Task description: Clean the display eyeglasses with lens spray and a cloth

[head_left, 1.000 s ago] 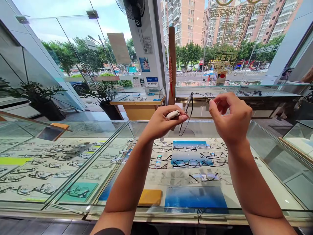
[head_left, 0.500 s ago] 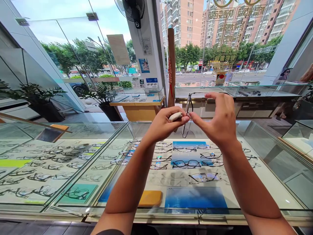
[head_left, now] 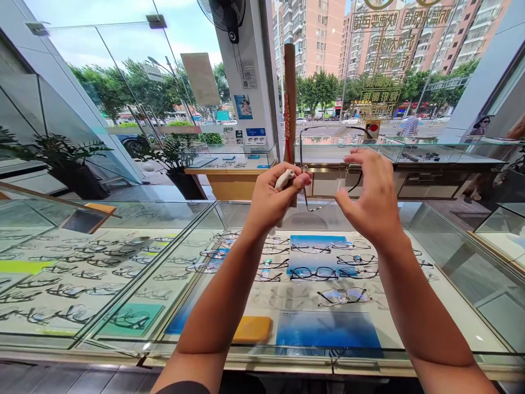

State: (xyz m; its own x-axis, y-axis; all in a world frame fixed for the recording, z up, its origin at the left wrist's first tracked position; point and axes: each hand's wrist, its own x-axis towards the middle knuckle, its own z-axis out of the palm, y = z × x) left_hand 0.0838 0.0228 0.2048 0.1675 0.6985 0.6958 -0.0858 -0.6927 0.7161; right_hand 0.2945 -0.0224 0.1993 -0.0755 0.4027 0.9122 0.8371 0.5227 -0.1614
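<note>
Above the glass counter, my left hand [head_left: 273,194] pinches a pair of thin dark-framed eyeglasses [head_left: 301,148] between thumb and fingertips. Tucked into the same palm is a whitish object [head_left: 284,179] with a rounded end; its kind I cannot make out. To the right, my right hand [head_left: 367,189] is open, thumb and fingers apart, around the far side of the eyeglasses. One dark temple arm passes behind its fingers, and any contact there is unclear.
Under the glass top of the display counter [head_left: 213,358] lie rows of eyeglasses [head_left: 314,273], blue cards [head_left: 328,331] and an orange-yellow case [head_left: 252,329]. A wooden-framed mirror [head_left: 86,218] stands at left. Behind are another counter [head_left: 451,158], a brown post [head_left: 290,82] and potted plants [head_left: 176,164].
The eyeglasses have turned from edge-on to a wider view, with a temple arm now raised across the top. My right thumb has drawn away from them, and the left hand has risen slightly.
</note>
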